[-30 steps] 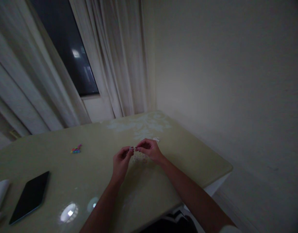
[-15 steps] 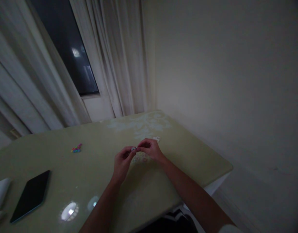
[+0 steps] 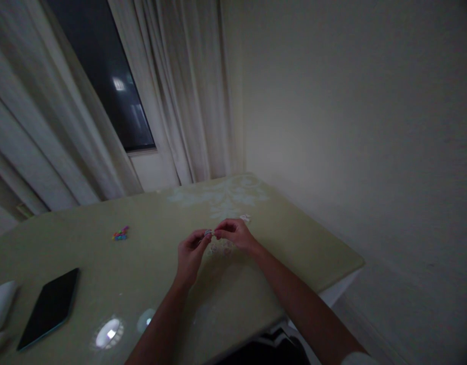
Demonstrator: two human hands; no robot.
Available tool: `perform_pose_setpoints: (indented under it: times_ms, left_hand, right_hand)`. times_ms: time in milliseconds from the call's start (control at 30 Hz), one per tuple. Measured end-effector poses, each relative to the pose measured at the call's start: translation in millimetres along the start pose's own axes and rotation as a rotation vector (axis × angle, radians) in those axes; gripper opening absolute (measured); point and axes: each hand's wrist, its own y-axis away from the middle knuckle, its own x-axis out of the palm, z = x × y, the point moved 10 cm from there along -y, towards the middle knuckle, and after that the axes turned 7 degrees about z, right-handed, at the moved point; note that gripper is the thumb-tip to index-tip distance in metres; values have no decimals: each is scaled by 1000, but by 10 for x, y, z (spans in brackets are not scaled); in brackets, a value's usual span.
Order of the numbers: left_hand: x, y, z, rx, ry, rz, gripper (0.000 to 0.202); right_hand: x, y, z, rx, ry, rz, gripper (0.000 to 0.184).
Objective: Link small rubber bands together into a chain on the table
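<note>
My left hand [image 3: 190,253] and my right hand [image 3: 235,234] meet fingertip to fingertip just above the yellow-green table [image 3: 150,274]. Both are closed in a pinch on one tiny pale item [image 3: 208,233], too small and dim to name. A pale lacy patch [image 3: 222,247] shows on the table just below the hands. A small pile of colourful bits [image 3: 120,234] lies to the left, well apart from both hands.
A black phone [image 3: 48,307] lies flat near the front left, with a white object [image 3: 0,304] at the left edge beside it. A small white scrap [image 3: 245,218] sits behind my right hand. Curtains and a dark window stand behind; a wall runs along the right.
Both hands stay pinched together in almost the same spot; the fingertips have shifted only slightly. Nothing else on the table has moved.
</note>
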Motion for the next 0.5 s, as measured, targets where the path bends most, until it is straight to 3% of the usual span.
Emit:
perform_pose_setpoints:
  times_ms: [133, 267, 400, 500]
  left_hand:
    - [-21, 0, 7, 0, 9, -19, 27]
    - [-48, 3, 44, -7, 29, -44, 28]
    - [-7, 6, 55, -7, 40, -15, 29]
    - [35, 13, 35, 2, 34, 29, 27]
  right_hand:
    - [4, -1, -39, 11, 131, 0, 35]
    - [-215, -4, -109, 30, 270, -68, 26]
    - [-383, 41, -123, 72, 440, -40, 16]
    - [-374, 78, -48, 76, 520, -14, 13]
